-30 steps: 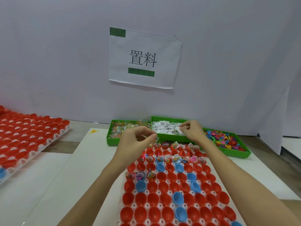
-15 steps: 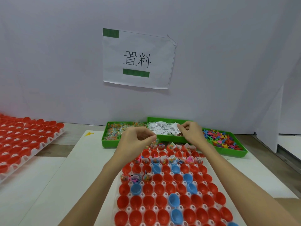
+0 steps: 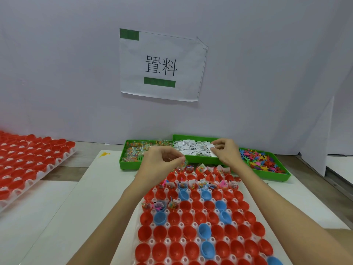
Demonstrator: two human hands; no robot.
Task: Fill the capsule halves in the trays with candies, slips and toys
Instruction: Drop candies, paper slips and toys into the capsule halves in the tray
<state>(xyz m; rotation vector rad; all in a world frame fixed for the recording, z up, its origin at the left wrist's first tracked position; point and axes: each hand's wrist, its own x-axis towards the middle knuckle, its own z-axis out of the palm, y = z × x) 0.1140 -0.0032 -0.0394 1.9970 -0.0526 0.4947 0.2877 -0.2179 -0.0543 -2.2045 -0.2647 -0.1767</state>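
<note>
Left hand [image 3: 162, 161] hovering over the far left corner of the capsule tray [image 3: 166, 241], fingers curled, thumb and forefinger pinching a small clear candy packet [image 3: 183, 163] just above the far row of capsule halves. Right hand [image 3: 226, 153] reaching further back, over the near edge of the green bin of paper slips [image 3: 193, 148], fingertips pinching at white slips. Candy bin [image 3: 133, 152] just behind and left of the left hand; toy bin [image 3: 263, 159], full of coloured plastic figures, to the right of the right hand. Both forearms stretched over the tray of red capsule halves [image 3: 174, 232] and a few blue capsule halves [image 3: 204, 230]. Filled halves in the far rows, directly below and between the hands; near rows unfilled. Second tray of red halves [image 3: 28, 155] well apart at left. Paper sign [image 3: 162, 66] on the wall behind.
</note>
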